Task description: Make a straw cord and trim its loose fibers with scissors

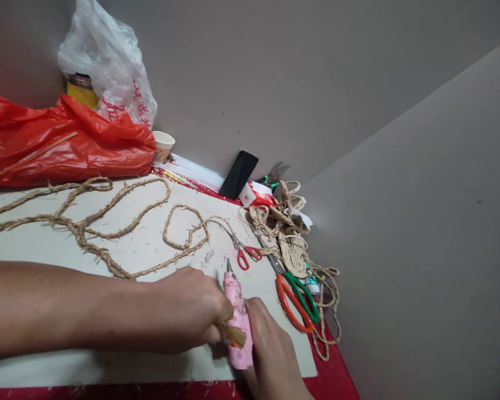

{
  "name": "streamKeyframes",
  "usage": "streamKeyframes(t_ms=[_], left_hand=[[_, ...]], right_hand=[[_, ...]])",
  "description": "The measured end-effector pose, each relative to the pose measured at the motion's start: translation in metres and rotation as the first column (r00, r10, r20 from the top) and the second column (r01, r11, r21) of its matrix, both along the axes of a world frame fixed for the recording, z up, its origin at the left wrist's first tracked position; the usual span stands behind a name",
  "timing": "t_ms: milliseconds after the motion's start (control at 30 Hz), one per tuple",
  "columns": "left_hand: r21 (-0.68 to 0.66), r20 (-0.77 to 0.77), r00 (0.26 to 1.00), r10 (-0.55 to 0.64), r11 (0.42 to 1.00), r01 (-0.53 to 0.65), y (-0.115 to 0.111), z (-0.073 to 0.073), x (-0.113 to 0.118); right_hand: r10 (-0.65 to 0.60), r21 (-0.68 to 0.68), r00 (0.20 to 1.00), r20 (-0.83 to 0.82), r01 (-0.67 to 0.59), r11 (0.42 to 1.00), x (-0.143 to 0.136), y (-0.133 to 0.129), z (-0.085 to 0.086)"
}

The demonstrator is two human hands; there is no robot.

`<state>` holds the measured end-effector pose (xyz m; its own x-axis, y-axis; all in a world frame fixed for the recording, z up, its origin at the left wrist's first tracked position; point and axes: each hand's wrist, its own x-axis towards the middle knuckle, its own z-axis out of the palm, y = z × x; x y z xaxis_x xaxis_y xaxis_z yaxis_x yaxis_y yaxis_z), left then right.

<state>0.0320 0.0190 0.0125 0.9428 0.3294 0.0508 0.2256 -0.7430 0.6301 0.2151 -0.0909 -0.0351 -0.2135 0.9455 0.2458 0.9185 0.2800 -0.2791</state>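
Low in the head view, my right hand [273,347] is closed around a pink hot glue gun [242,358]. The gun's metal nozzle points away from me. My left hand [195,305] reaches in from the left with its fingers closed on a short brown fibre strip [236,335]. The end of the strip sticks out over the glue gun's body. Beyond the hands, a braided straw rope [139,214] lies in loose loops on the white board [150,361]. Small red-handled scissors [244,255] and larger scissors with orange and green handles [294,300] rest to the right.
A tangled heap of rope [294,250] lies at the right edge, beside the wall. Along the back are a black phone [239,175], white glue sticks [195,171], a paper cup [163,145] and pliers [270,180]. A red plastic bag [66,147] fills the back left.
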Motion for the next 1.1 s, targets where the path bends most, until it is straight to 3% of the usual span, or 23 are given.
streamKeyframes(t_ms=[267,533,833,967,1100], left_hand=[[-0.03,0.045,0.997,-0.057,0.998,0.058,0.001,-0.004,0.0],[0.182,-0.071,0.996,-0.046,0.982,0.058,0.001,-0.001,0.005],[0.092,-0.014,1.0,-0.013,0.996,0.014,-0.002,-0.01,0.003],[0.276,-0.073,0.996,-0.049,0.959,0.068,-0.006,-0.011,0.004],[0.431,0.029,0.995,-0.099,0.899,0.077,-0.008,-0.019,0.004]], right_hand=[[0.025,-0.055,0.999,-0.046,-0.027,0.998,0.001,-0.002,-0.002],[0.029,-0.052,0.998,-0.054,-0.032,0.998,-0.002,-0.002,0.0],[0.016,-0.043,0.999,-0.035,-0.017,0.999,0.001,-0.002,-0.001],[-0.015,-0.01,1.0,-0.003,0.015,1.0,0.001,0.002,-0.001],[-0.04,0.018,0.999,0.015,0.039,0.999,0.002,0.003,-0.002]])
